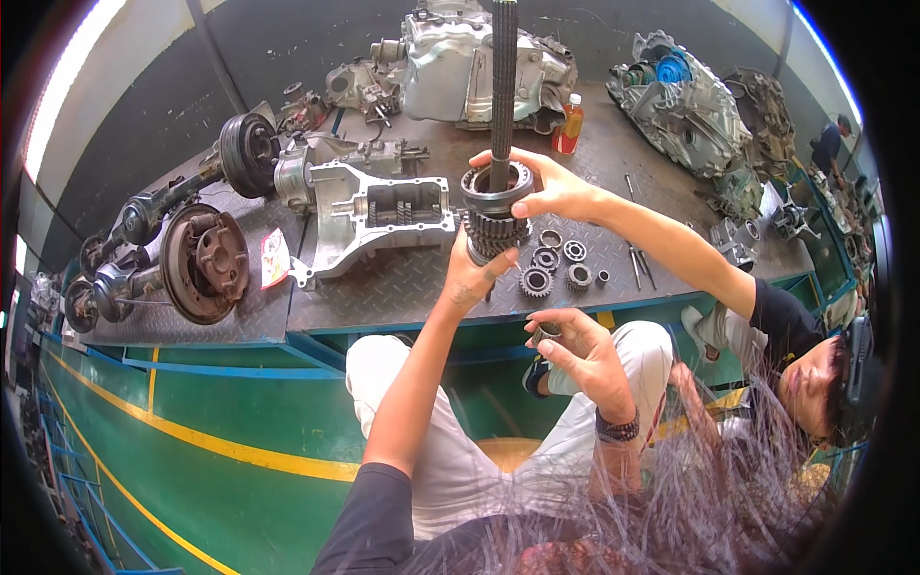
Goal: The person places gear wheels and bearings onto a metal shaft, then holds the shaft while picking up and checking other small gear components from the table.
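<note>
My left hand [482, 259] is closed around the lower end of an upright gear shaft [501, 105], just under its stacked toothed gears [495, 233]. The shaft's long splined end points up. A co-worker's hand [553, 189] reaches in from the right and grips a dark ring-shaped sleeve [498, 199] around the shaft above those gears. Over my lap, my right hand [586, 362] pinches a small metal ring [546, 331] between thumb and fingers. Whether it is a bearing or a bushing is too small to tell. Loose gears [536, 281] and bearings [574, 251] lie on the bench beside the shaft.
On the metal bench [383, 311], an opened gearbox housing [350, 225] lies left of the shaft. Axle assemblies with a rusty brake drum [204, 264] stand farther left. Large transmission cases [479, 81], a bottle [569, 125] and thin rods [638, 264] sit behind and right. A co-worker sits at right.
</note>
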`<state>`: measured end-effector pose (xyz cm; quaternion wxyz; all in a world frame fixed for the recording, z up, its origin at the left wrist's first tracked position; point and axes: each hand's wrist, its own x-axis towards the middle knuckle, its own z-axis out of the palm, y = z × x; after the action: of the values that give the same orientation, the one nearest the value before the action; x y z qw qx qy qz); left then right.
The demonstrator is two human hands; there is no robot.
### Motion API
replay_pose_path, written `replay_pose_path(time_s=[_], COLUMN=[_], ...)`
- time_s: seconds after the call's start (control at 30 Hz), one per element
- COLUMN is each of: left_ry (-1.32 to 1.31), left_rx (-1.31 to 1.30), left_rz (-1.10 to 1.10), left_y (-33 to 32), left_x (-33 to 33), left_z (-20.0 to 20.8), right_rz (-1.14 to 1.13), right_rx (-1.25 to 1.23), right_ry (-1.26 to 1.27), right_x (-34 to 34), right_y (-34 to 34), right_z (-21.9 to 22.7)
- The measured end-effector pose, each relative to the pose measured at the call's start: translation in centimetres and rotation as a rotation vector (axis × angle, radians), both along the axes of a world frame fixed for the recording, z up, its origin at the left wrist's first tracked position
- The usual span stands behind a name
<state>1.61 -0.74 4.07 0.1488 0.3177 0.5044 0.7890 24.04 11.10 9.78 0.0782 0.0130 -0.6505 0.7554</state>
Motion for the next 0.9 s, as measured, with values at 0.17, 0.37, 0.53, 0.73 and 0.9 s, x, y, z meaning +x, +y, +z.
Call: replay_pose_path(time_s=[0.17, 0.37, 0.53, 0.73, 0.9], left_ry=[-0.042, -0.031, -0.035, -0.031, -0.018], left_rx=[0.023, 0.002, 0.029, 0.045, 0.028], left_rz=[0.009, 0.020, 0.011, 0.029, 0.034], left_y=[0.0, -0.3, -0.2, -0.3, -0.4], left_x=[0.3, 0.0, 0.2, 0.1, -0.3], left_z=[0.5, 0.3, 0.4, 0.4, 0.3], right_rz=[-0.024, -0.013, -0.019, -0.010, -0.054], right_rx=[0.035, 0.065, 0.076, 0.092, 0.099], right_ry=[-0.009, -0.044, -0.064, -0.036, -0.005], right_x=[0.0, -0.2, -0.3, -0.5, -0.6], right_y=[0.2, 0.1, 0.2, 0.0, 0.0], right_z=[-0.3, -0.8, -0.7, -0.8, -1.1])
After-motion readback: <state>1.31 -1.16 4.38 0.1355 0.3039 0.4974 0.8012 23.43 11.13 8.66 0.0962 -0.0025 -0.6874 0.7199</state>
